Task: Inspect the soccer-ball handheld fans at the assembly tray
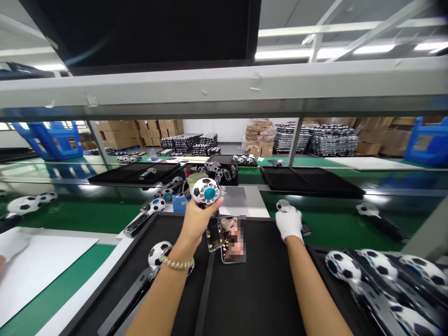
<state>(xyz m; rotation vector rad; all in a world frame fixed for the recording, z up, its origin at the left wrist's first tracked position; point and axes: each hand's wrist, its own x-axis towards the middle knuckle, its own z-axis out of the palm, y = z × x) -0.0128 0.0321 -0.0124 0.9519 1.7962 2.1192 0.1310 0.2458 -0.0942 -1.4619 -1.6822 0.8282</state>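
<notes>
My left hand [196, 224], bare with a braided bracelet at the wrist, is closed around a football-headed handheld device [206, 191]. Its ball is black and white with a blue centre, and its clear handle points down over the black tray [252, 294]. A phone [233, 240] with a blurred screen lies in that tray, just right of the handle. My right hand [289, 223], in a white glove, is wrapped over another football-headed device [283, 205] on the green belt; the glove covers its middle. Under my left forearm another such device [159, 254] rests in the tray.
Several football-headed devices fill a black tray [315, 254] at right; a single device [367, 210] lies on the belt [329, 214]. Someone else's gloved hand [14, 243] is by a white sheet [52, 261] at left. A shelf beam [224, 91] crosses overhead.
</notes>
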